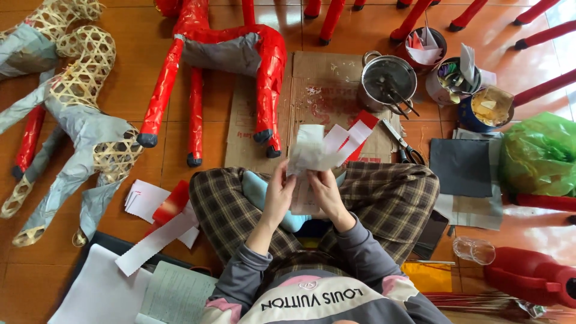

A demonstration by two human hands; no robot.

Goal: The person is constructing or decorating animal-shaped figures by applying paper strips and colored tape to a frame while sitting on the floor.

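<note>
My left hand [279, 191] and my right hand [324, 187] are raised together above my crossed legs in plaid trousers. Both pinch a bundle of white paper strips [327, 146] that fans up and to the right, with a red strip [363, 120] among them. In front of me lies a red paper-covered animal figure [231, 54] on its side, with black hooves and a bare grey patch on its body.
A flat cardboard sheet [327, 84] holds a metal pot [387, 81] with brushes and scissors [403, 144]. Tins of paper scraps [456, 75], a green plastic bag [540, 153] and dark grey sheets [461, 167] lie right. Woven bamboo figure frames [84, 90] lie left; loose white and red strips [159, 225] sit by my left knee.
</note>
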